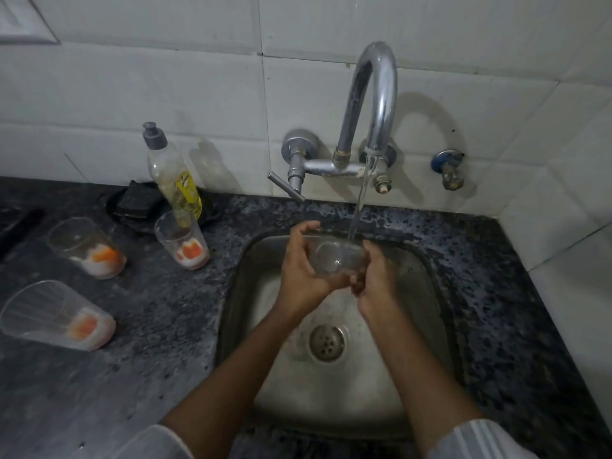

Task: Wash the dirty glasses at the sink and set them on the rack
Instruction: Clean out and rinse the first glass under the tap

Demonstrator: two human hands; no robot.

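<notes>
Both hands are holding a clear glass over the steel sink, right under the stream of water that is running from the curved tap. The glass is lying tilted on its side, and the water is striking its upper edge near the right hand. The left hand is curling around the glass from the left, thumb over the top and fingers beneath. The right hand is closing on the other end, its fingers pressing against the glass from the right and below. The fingertips of the two hands are meeting under the glass.

Three more glasses are standing on the dark speckled bench to the left of the sink, each with white and orange residue at the bottom: one near the sink's rim, one farther left, and one closest to the person. Behind them a soap bottle with yellow liquid is leaning against the tiled wall, just beside a dark sponge lying in a small dish. The drain is showing at the sink's middle.
</notes>
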